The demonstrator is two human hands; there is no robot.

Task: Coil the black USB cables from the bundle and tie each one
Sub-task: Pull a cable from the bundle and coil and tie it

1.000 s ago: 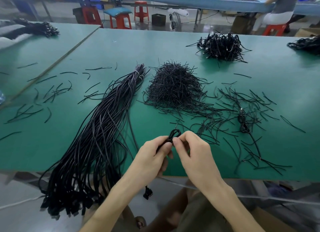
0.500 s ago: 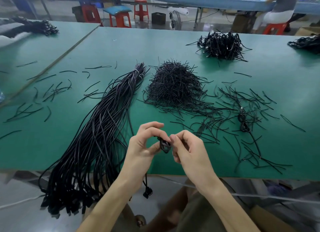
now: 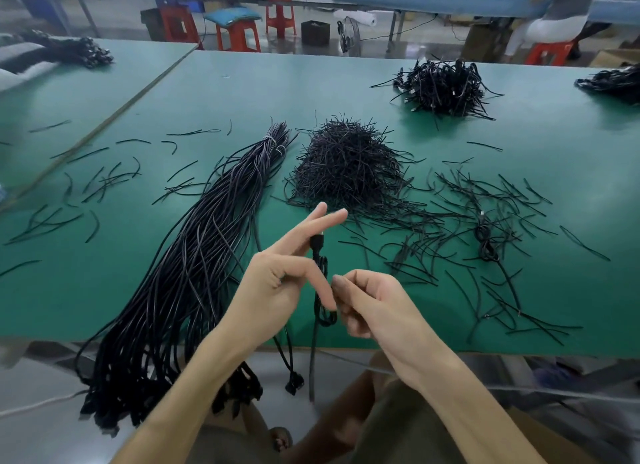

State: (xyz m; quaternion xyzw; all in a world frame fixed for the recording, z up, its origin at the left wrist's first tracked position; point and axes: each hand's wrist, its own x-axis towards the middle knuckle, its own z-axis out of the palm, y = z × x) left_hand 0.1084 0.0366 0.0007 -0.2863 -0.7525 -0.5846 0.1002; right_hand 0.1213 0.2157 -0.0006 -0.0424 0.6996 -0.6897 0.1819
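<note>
Head view. A green table (image 3: 311, 83) was recorded, with both hands raised over its near edge. The left hand (image 3: 273, 290) was found gripping a partly coiled cable (image 3: 320, 264). The thumb was laid across the coil, pressing it against the fingers, while two fingers were stretched toward 1 o'clock beside the plug. The right hand (image 3: 374, 308) was noted just at 3 o'clock of the coil, fingers curled and blurred, touching its lower loops. Whether anything was pinched there could not be told. The cable's free end was seen hanging toward 6 o'clock, below the table edge. The bundle (image 3: 194, 256) was observed at 9 o'clock of the hands, banded at its far end and draped over the near edge. A tie heap (image 3: 349, 166) was logged at 12 o'clock of the hands, loose ties (image 3: 502, 214) at 2 o'clock, and a heap of coiled cables (image 3: 445, 86) farther off at 1 o'clock.
</note>
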